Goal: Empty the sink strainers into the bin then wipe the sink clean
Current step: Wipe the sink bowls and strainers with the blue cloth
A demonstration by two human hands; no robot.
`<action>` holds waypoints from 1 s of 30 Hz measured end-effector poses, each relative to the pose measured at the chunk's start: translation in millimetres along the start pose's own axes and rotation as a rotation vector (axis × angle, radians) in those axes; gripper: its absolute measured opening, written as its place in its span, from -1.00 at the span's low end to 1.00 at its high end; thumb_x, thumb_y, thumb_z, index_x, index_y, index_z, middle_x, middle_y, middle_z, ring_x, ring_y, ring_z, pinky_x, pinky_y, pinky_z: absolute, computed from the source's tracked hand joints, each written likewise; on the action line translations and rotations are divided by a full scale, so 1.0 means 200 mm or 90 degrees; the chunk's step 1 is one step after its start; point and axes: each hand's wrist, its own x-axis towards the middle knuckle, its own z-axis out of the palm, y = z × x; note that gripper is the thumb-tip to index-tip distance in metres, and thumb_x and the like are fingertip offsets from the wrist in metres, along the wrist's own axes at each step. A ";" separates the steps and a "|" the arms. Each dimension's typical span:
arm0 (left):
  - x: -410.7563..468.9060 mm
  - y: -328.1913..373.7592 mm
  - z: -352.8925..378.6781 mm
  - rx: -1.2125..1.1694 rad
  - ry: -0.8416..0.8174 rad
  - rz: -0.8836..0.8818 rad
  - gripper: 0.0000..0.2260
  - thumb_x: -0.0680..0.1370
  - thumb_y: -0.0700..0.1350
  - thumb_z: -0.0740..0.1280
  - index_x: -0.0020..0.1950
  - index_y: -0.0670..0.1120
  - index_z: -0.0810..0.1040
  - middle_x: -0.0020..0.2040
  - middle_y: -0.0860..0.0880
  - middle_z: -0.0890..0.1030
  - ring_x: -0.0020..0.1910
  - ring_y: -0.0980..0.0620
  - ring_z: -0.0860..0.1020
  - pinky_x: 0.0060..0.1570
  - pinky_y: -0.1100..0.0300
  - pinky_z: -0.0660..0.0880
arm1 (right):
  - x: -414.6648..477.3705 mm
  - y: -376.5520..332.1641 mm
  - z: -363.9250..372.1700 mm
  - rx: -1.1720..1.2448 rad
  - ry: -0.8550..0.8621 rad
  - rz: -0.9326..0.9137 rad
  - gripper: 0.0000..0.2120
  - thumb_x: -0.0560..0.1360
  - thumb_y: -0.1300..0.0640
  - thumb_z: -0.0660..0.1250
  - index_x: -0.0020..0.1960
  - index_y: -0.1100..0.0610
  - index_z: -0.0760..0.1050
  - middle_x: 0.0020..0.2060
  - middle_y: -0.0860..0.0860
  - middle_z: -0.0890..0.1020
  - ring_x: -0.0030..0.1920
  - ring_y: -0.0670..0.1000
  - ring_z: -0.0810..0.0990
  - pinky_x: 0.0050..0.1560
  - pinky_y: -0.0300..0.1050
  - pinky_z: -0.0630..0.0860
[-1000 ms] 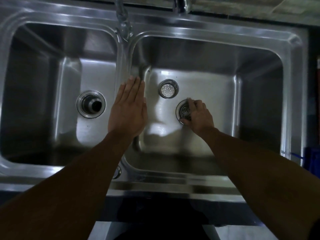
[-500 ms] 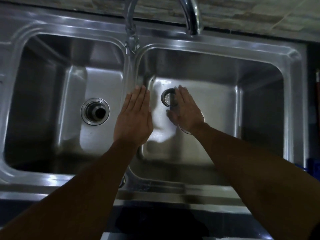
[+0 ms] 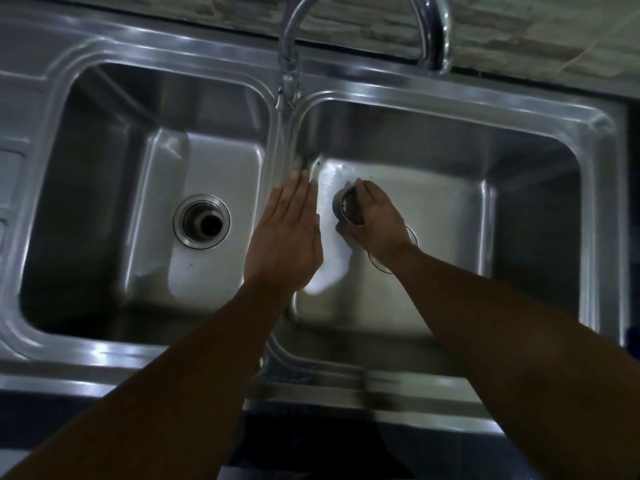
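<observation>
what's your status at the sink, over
Left hand open, flat over the divider. Right hand grips the strainer in the right basin. Nothing in the way.

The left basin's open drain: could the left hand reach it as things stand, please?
Probably yes: the left hand lies open over the divider beside that basin, and nothing shows between it and the drain.

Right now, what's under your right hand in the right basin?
The right hand grips a strainer basket. Beneath the wrist only arcs of the drain ring show. The drain opening itself is covered, so whatever sits in it cannot be seen.
</observation>
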 end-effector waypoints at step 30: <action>-0.71 -1.28 -0.53 -0.041 -0.033 -0.216 -0.46 0.70 -0.12 0.11 0.63 -0.24 0.02 0.64 -0.22 0.02 0.64 -0.15 -0.04 0.61 -0.09 -0.02 | -0.14 -1.22 0.13 0.056 -0.036 -0.208 -0.19 0.48 0.10 0.42 0.61 0.16 0.10 0.58 0.08 0.18 0.57 0.06 0.15 0.52 -0.16 0.10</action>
